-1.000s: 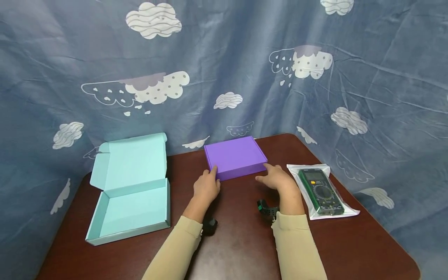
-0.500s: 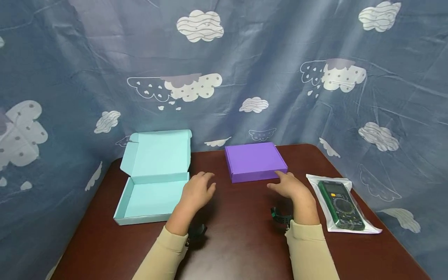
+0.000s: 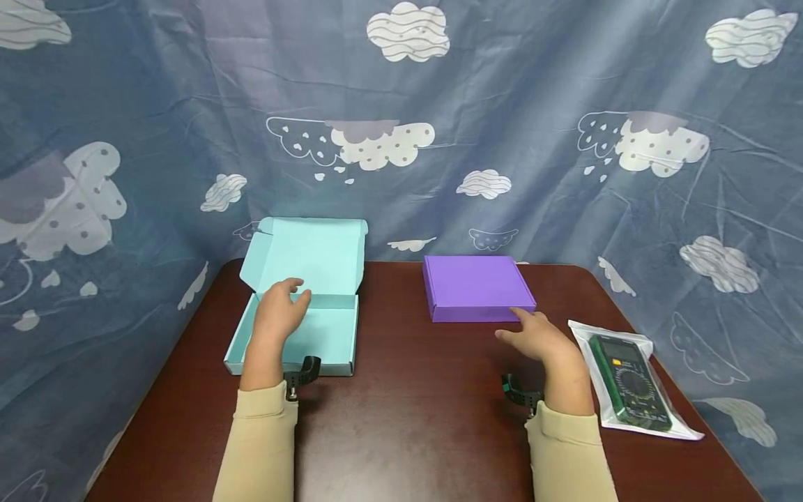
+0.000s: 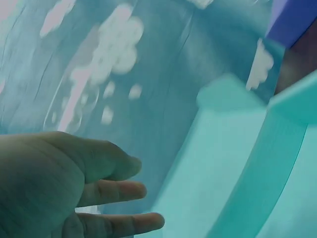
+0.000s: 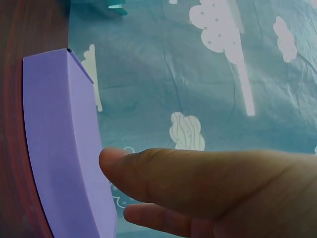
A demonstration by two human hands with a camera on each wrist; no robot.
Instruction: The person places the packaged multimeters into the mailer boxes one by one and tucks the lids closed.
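A light turquoise cardboard box lies on the left of the table, its lid raised and its inside bare. My left hand hovers over the box's left part, fingers spread and holding nothing; in the left wrist view the fingers reach toward the raised lid. A closed purple box sits toward the back, right of the middle. My right hand is at its front right corner, fingers loosely extended, with the index fingertip overlapping the corner in the head view. Nothing is gripped by that hand.
A green multimeter in a clear plastic bag lies at the table's right side. The dark brown table ends at a blue curtain with cloud prints behind and on both sides.
My left hand has left the purple box's front left corner and moved left over the turquoise box. My right hand stays near the purple box's right corner. The head view has turned left.
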